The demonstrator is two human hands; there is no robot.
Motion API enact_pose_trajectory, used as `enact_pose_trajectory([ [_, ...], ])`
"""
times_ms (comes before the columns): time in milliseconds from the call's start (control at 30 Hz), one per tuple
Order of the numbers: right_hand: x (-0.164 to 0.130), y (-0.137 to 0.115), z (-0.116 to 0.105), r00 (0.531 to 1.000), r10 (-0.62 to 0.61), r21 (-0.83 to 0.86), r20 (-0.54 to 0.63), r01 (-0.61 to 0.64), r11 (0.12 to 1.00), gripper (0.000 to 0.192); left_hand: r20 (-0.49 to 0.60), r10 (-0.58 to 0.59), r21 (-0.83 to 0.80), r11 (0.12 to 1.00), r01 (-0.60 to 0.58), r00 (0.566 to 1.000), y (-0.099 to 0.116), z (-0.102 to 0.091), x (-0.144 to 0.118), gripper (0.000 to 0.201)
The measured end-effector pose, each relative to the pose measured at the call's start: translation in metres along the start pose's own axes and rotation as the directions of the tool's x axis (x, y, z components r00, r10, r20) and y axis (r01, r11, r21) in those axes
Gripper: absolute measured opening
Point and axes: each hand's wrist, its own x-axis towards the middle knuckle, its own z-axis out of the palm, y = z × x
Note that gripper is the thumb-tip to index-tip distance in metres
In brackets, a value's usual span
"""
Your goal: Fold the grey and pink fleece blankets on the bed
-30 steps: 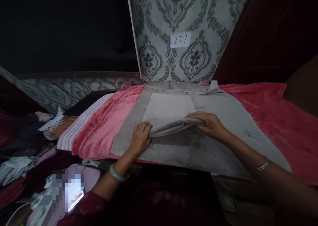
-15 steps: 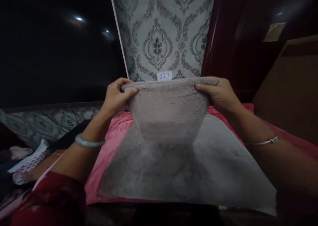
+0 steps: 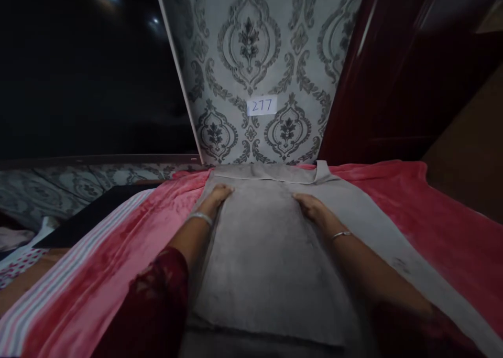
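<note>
A grey towel (image 3: 259,253) lies spread over a pink blanket (image 3: 377,201). Its near part is folded away from me, so a doubled layer runs down the middle. My left hand (image 3: 219,194) rests on the far left corner of that folded layer with its fingers curled over the edge. My right hand (image 3: 310,206) holds the far right corner the same way. Both hands lie low against the cloth, about a forearm's length apart. Beyond them a narrow folded strip of the towel (image 3: 271,172) lies along the back edge.
A patterned grey wall panel (image 3: 251,59) with a paper label reading 277 (image 3: 261,106) stands right behind the towel. A striped pink cloth (image 3: 58,290) lies along the left edge. Dark wooden furniture (image 3: 412,85) rises at the right, and dotted fabric (image 3: 15,269) sits low left.
My hands gripped the towel's near edge, lifted it up in front of me, then carried it forward and laid it down at the far side. The view has tilted down again.
</note>
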Motion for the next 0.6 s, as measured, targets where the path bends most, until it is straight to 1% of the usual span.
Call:
enact_pose_trajectory([
  [67, 0.005, 0.035, 0.007, 0.997, 0.034, 0.029, -0.069, -0.032, 0.999, 0.036, -0.067, -0.02, 0.022, 1.0, 0.022, 0.998, -0.035, 0.01, 0.007, 0.03],
  [100, 0.008, 0.047, 0.007, 0.993, 0.048, 0.045, -0.109, -0.043, 0.998, 0.037, -0.088, -0.021, 0.029, 0.999, 0.024, 0.996, -0.047, 0.012, 0.01, 0.028],
  [167, 0.016, 0.064, 0.006, 0.983, 0.055, 0.066, -0.176, -0.044, 0.997, 0.038, -0.096, -0.017, 0.036, 0.999, 0.021, 0.995, -0.061, 0.011, 0.017, 0.028],
  [233, 0.022, 0.072, 0.002, 0.973, 0.048, 0.065, -0.224, -0.034, 0.997, 0.042, -0.084, -0.011, 0.047, 0.999, 0.015, 0.996, -0.065, 0.008, 0.022, 0.031],
  [333, 0.023, 0.073, -0.002, 0.962, 0.022, 0.032, -0.271, -0.014, 0.999, 0.049, -0.063, -0.005, 0.088, 0.996, 0.011, 0.998, -0.061, 0.004, 0.025, 0.029],
  [367, 0.021, 0.071, -0.003, 0.955, -0.015, -0.007, -0.298, 0.013, 1.0, 0.05, -0.06, -0.005, 0.109, 0.994, 0.011, 0.998, -0.057, 0.002, 0.024, 0.027],
  [400, 0.018, 0.066, -0.004, 0.941, -0.085, -0.074, -0.327, 0.064, 0.995, 0.051, -0.062, -0.001, 0.133, 0.991, 0.01, 0.998, -0.051, 0.0, 0.022, 0.025],
  [433, 0.016, 0.059, -0.004, 0.921, -0.192, -0.17, -0.34, 0.141, 0.975, 0.05, -0.072, 0.009, 0.158, 0.987, 0.003, 0.997, -0.045, -0.003, 0.019, 0.022],
  [467, 0.014, 0.051, -0.002, 0.891, -0.325, -0.283, -0.317, 0.239, 0.929, 0.049, -0.094, 0.025, 0.178, 0.984, -0.008, 0.995, -0.039, -0.005, 0.013, 0.019],
  [500, 0.012, 0.041, 0.001, 0.852, -0.463, -0.391, -0.246, 0.349, 0.851, 0.048, -0.111, 0.066, 0.208, 0.977, -0.042, 0.992, -0.032, -0.008, 0.004, 0.017],
  [533, 0.012, 0.03, 0.006, 0.808, -0.574, -0.471, -0.129, 0.46, 0.753, 0.048, -0.101, 0.142, 0.258, 0.96, -0.112, 0.985, -0.026, -0.009, -0.008, 0.02],
  [567, 0.013, 0.019, 0.015, 0.768, -0.641, -0.51, 0.016, 0.557, 0.655, 0.047, -0.053, 0.24, 0.32, 0.924, -0.211, 0.969, -0.022, -0.01, -0.024, 0.026],
  [600, 0.014, 0.007, 0.025, 0.728, -0.665, -0.519, 0.166, 0.638, 0.569, 0.047, 0.047, 0.355, 0.399, 0.85, -0.343, 0.934, -0.019, -0.01, -0.043, 0.032],
])
